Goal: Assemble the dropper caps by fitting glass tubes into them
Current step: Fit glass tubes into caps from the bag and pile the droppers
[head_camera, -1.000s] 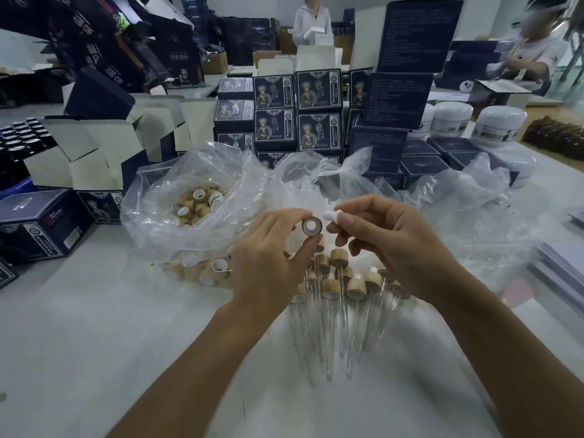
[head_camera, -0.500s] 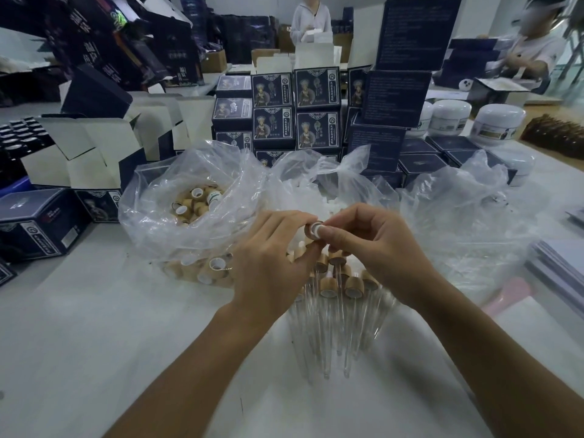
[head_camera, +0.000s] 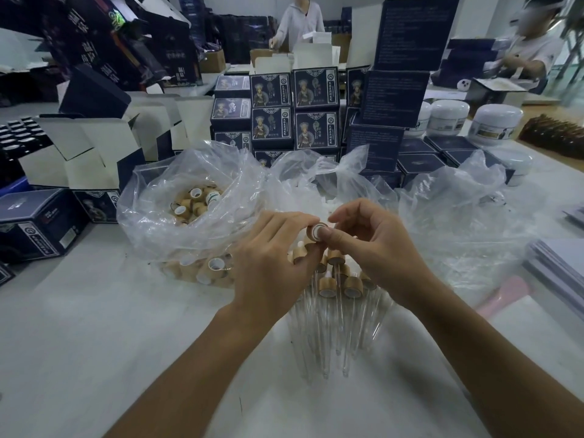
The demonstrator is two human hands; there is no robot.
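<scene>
Both hands are meeting above the white bench [head_camera: 94,343], just over a pile of finished droppers. The left hand [head_camera: 268,263] is pinching a bamboo-coloured dropper cap [head_camera: 316,230] between its fingertips, the cap's open end turned toward the right hand. The right hand [head_camera: 369,245] is closing its grip on the same cap from the other side, thumb pressing against the white inside of the opening; whatever it may be pushing in is hidden behind the thumb.

Beneath the hands, the assembled droppers [head_camera: 335,298] are lying in a heap, their caps bunched together and their clear glass tubes fanning toward the near edge of the bench. To the left, a crumpled clear plastic bag [head_camera: 164,222] is holding loose caps [head_camera: 192,203]. A second clear bag [head_camera: 458,210] is sitting to the right, its contents unclear. Behind the bags, dark blue printed boxes [head_camera: 294,109] are standing stacked, with white jars [head_camera: 496,121] farther right. Two other people are working at the back of the room.
</scene>
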